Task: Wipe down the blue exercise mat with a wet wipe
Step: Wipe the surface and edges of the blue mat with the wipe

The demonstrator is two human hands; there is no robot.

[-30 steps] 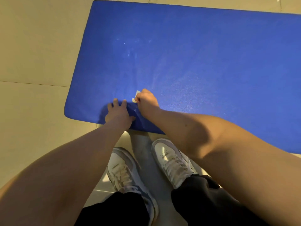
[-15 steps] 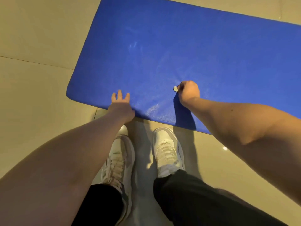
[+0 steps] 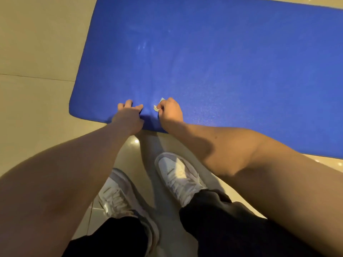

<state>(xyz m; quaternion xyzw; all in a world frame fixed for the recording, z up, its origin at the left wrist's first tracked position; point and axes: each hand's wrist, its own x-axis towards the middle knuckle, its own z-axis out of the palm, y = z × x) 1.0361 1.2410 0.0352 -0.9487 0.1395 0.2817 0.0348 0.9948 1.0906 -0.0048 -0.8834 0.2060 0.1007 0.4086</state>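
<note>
Head view looks down over both bare forearms to the blue exercise mat (image 3: 222, 62), which lies flat on the pale tiled floor (image 3: 37, 52) just ahead of the person's feet. You cannot see the whole mat. Its far edge shows only at the upper right, and the right-hand part runs out of the picture, so its full length is unknown. The one short end in view is at the left, with a rounded corner nearest the person. From there the long axis runs off to the right, and the near long edge slopes slightly down across the picture.

The wet wipe (image 3: 157, 107) is mostly hidden. Only a couple of small pale scraps poke out past the knuckles of the right hand (image 3: 171, 113), which is balled round it and pressed on the mat close to the near edge. How the wipe is folded cannot be made out.

The left hand (image 3: 129, 117) is just beside it. Its palm is over the mat's near edge and its fingers reach onto the blue surface, holding nothing; the thumb is hard to pick out.

Faint pale streaks show on the mat further in. Below are two white shoes (image 3: 178, 177) and dark trousers (image 3: 222, 219), partly covered by the arms.
</note>
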